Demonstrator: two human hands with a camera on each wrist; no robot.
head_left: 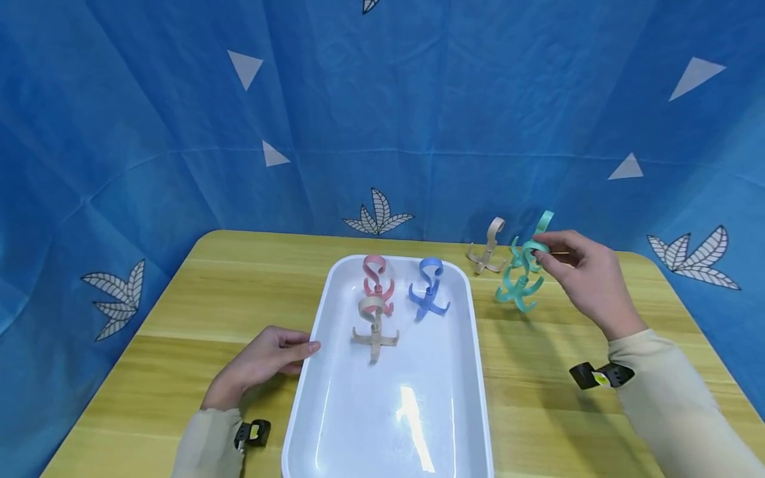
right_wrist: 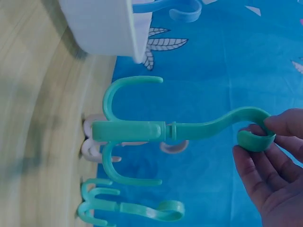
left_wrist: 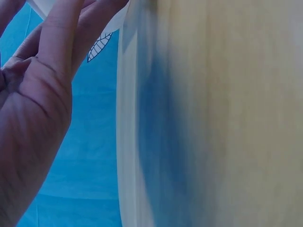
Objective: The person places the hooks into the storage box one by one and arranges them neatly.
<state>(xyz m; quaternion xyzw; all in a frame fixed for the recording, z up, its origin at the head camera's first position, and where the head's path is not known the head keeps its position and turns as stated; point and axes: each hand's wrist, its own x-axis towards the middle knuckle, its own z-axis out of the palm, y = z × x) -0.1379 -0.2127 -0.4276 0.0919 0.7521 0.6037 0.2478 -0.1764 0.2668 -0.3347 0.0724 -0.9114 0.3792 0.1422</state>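
Left hand (head_left: 269, 360) pinches white tray (head_left: 358, 415), likely steadying it; right hand (head_left: 588, 279) pinches green pronged hanger (right_wrist: 128, 131) by top hook (right_wrist: 242, 113), likely leaving prongs (right_wrist: 142, 79) clear.

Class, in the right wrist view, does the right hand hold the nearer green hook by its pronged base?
No, the right hand grips the nearer green hook by its curled top, opposite the pronged base.

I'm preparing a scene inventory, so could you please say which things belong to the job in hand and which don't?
Likely belonging:
green plastic clawed hook in right hand
second green hook
two beige hooks
pink hook
blue hook
white rectangular tray

Just around:
yellow wood-grain table
patterned blue cloth
black wristbands
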